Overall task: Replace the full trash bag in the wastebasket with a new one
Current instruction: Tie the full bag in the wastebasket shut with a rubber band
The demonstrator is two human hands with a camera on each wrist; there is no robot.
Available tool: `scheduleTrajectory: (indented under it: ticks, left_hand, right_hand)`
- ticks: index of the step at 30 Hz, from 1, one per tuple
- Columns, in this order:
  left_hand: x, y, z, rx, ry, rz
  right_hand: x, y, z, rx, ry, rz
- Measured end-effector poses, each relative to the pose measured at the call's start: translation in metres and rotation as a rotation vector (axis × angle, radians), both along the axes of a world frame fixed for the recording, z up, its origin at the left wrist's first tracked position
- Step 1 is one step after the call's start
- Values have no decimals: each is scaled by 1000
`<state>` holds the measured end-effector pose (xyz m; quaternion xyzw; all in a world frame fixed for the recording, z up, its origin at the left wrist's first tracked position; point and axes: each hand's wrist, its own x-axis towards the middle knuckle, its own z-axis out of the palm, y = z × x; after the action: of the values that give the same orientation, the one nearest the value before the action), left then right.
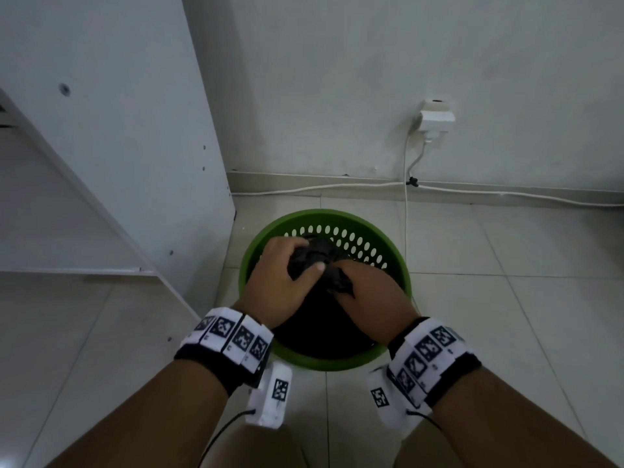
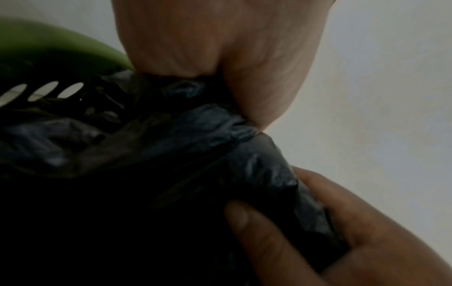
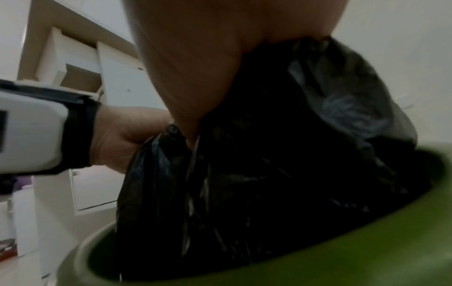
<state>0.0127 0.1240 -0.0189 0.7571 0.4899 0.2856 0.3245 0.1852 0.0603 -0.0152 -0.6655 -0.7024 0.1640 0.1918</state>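
Both hands are bunched together over the bin: the left hand (image 1: 275,282) curls its fingers round the gathered neck of the black trash bag (image 1: 320,261), and the right hand (image 1: 368,295) grips the same gathered plastic from the other side. The bag sits inside the green wastebasket (image 1: 398,261), which has oval holes in its wall and stands on the tiled floor (image 1: 506,298). A white cabinet (image 1: 135,130) is close on the left; behind, a wall socket (image 1: 435,119) feeds white cables (image 1: 406,163) along the skirting. The wristbands (image 1: 233,336) carry square coded markers, no readable words.
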Motion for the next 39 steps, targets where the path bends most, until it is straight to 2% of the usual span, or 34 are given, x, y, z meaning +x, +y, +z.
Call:
scheduleTrajectory:
  ticks: [2,4,8,11,12,15,18,20,22,23,24,27,30,32,33,35,39]
  left_hand:
    - [-8,-4,-7,154,171,-88]
    - [-12,-5,-10,172,212,-126]
    - [-7,-6,-9,57,198,-138]
    - [-2,-2,-13,-6,221,-43]
    - [-1,-2,-12,-21,220,-13]
    - [1,-5,-8,-19,251,42]
    - [4,-8,1,-68,282,61]
    - [6,-8,6,-142,218,57]
    - [6,-9,13,-319,56,77]
    - [5,-9,16,-443,-54,95]
    - [5,-9,20,-547,-145,119]
    - [0,-10,26,-640,-211,112]
    - [-4,-13,33,-549,-101,-57]
    - [-6,-17,34,-337,71,-185]
    - [-8,-18,33,-202,139,-209]
    - [-12,-17,30,24,159,-185]
    - [-29,-11,15,134,120,-142]
  right_hand:
    - [-1,4,-3,-19,89,-61]
    - [-4,6,-6,5,90,-137]
    - [-10,1,-2,56,-174,-355]
    - [-16,-7,8,-46,-377,-443]
    - [-15,-8,9,-100,-382,-452]
    - [-11,-10,11,-239,-155,-385]
    - [-7,-3,13,-239,115,-419]
    - [-10,7,8,-255,368,-518]
    - [-18,14,0,-299,612,-543]
    - [-21,16,-2,-306,630,-496]
    - [-25,16,-2,-312,567,-414]
    - [-36,14,-3,-278,290,-186]
    - [-43,21,-9,-280,145,-93]
    - [-45,26,-10,-256,2,-40]
    - [-45,28,-11,-241,-6,-52]
    - [-42,32,-12,-191,45,-94]
    - [-36,32,-16,-205,39,-62]
